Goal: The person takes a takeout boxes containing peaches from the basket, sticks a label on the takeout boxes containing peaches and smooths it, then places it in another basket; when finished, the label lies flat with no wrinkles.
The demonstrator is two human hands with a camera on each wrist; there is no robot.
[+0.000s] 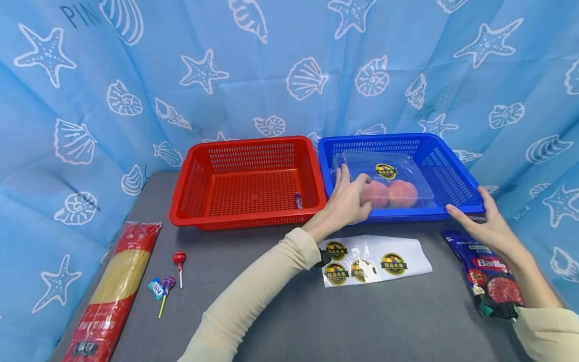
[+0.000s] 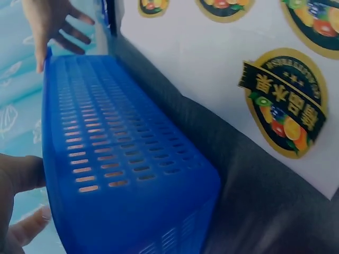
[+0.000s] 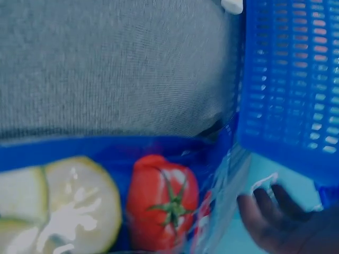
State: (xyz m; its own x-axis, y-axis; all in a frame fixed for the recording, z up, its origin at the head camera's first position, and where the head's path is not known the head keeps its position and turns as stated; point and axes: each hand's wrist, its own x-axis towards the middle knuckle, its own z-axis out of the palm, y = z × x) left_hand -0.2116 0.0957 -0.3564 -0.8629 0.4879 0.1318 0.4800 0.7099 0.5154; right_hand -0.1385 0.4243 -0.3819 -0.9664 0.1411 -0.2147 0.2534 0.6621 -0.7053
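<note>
In the head view a clear plastic box (image 1: pixel 416 173) with two round pinkish fruits (image 1: pixel 402 194) lies in the blue basket (image 1: pixel 452 173); a round label (image 1: pixel 386 171) is on its lid. Over the box's left end, above the basket's front rim, is my left hand (image 1: pixel 346 201), its fingers spread and holding nothing visible. Whether it touches the box I cannot tell. At the basket's front right corner my right hand (image 1: pixel 490 226) has thumb and fingers apart; contact with the rim is unclear. Loose fingers of that hand (image 3: pixel 275 217) also show in the right wrist view.
Left of the blue basket stands a red basket (image 1: pixel 251 221) with a small wrapped sweet (image 1: pixel 298 200). A label sheet (image 1: pixel 375 261) lies in front. A blue Barilla pouch (image 1: pixel 486 271) is at right; lollipops (image 1: pixel 179 259) and a noodle pack (image 1: pixel 115 286) are at left.
</note>
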